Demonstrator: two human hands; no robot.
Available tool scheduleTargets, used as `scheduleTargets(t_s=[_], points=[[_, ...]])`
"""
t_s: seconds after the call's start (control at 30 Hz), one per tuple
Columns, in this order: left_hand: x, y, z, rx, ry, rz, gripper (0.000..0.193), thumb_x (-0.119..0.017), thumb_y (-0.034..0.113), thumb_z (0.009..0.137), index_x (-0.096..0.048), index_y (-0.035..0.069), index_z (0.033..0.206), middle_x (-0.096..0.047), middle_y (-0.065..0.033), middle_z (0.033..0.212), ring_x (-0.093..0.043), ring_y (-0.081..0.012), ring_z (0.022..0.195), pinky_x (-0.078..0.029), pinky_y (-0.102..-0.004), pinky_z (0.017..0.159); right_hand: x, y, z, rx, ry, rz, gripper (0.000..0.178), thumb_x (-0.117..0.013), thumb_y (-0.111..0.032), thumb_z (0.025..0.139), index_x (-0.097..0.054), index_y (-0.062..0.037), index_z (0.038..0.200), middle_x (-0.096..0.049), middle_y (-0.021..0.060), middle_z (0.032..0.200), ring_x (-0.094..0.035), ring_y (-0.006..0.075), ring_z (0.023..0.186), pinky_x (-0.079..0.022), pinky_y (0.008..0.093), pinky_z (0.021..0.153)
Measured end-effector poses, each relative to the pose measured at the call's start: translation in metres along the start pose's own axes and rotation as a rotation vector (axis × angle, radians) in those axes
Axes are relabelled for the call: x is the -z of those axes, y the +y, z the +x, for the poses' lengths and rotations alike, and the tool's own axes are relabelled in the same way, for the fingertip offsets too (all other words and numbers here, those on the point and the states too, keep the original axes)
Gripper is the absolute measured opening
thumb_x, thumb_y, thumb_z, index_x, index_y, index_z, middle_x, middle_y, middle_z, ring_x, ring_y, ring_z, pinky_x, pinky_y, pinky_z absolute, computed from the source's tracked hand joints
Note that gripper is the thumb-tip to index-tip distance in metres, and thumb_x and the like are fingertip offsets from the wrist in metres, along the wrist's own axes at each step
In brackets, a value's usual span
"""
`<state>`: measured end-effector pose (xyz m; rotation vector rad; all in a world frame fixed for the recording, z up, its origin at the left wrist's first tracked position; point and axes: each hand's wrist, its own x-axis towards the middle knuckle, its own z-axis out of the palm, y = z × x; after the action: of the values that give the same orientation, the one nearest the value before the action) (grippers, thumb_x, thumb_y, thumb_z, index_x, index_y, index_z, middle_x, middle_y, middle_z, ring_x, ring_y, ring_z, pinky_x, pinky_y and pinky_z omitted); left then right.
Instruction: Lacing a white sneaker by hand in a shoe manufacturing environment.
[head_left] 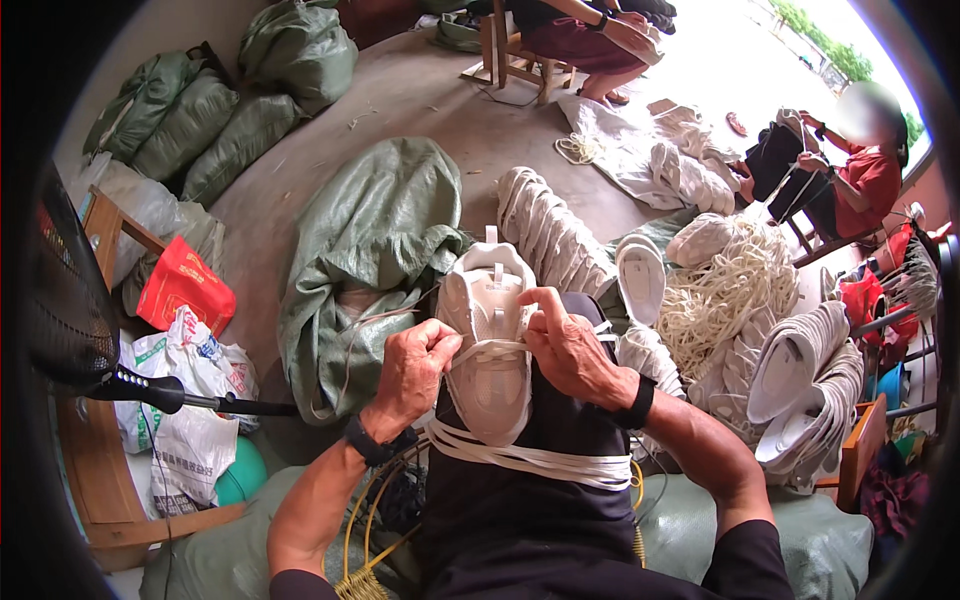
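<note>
Print is noted on three items, all toward the left side. Nine o'clock: red bag [190,287], small yellowish lettering on its face, too small to make out. Between eight and nine o'clock: crumpled white plastic bag [205,352], green, blue and red print broken by folds. Eight o'clock: white sack [192,440], dark printed characters across its lower part.
</note>
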<state>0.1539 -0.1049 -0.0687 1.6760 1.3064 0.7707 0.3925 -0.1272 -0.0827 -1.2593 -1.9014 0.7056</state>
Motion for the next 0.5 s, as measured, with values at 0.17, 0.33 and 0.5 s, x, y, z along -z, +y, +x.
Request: scheduleTargets(t_s=[0.17, 0.33, 0.5], points=[[0.002, 0.003, 0.013, -0.204, -0.038, 0.173, 0.021, -0.060, 0.017, 0.092, -0.067, 0.001, 0.080, -0.065, -0.0132, 0.066, -0.064, -0.0284, 0.060, -0.048, -0.0382, 0.059, 0.002, -0.003, 0.000, -0.010, -0.003, -0.237, 0.041, -0.060, 0.002, 0.085, -0.048, -0.0012, 0.124, -0.059, 0.0128, 0.079, -0.058, 0.0314, 0.071, -0.045, 0.0437, 0.067], [0.010, 0.011, 0.016, -0.385, -0.085, 0.590, 0.012, -0.069, 0.014, 0.085, -0.069, 0.006, 0.093, -0.065, -0.0090, 0.080, -0.064, -0.0290, 0.075, -0.051, -0.0413, 0.073, 0.024, -0.024, 0.014, 0.325, 0.042, -0.469, 0.050, -0.076, -0.005, 0.073, -0.058, -0.0027, 0.119, -0.056, 0.0161, 0.112, -0.052, 0.0357, 0.114, -0.042, 0.0485, 0.096], [0.021, 0.033, 0.035, -0.807, 0.064, 0.726, 0.028, -0.075, 0.015, 0.078, -0.065, 0.007, 0.103, -0.058, -0.0126, 0.121, -0.054, -0.0338, 0.119, -0.040, -0.0486, 0.102, 0.041, -0.001, 0.032, 0.546, -0.165, -0.410, 0.032, -0.075, -0.010, 0.072, -0.060, -0.0039, 0.099, -0.055, 0.0130, 0.109, -0.050, 0.0336, 0.120, -0.038, 0.0475, 0.102]])
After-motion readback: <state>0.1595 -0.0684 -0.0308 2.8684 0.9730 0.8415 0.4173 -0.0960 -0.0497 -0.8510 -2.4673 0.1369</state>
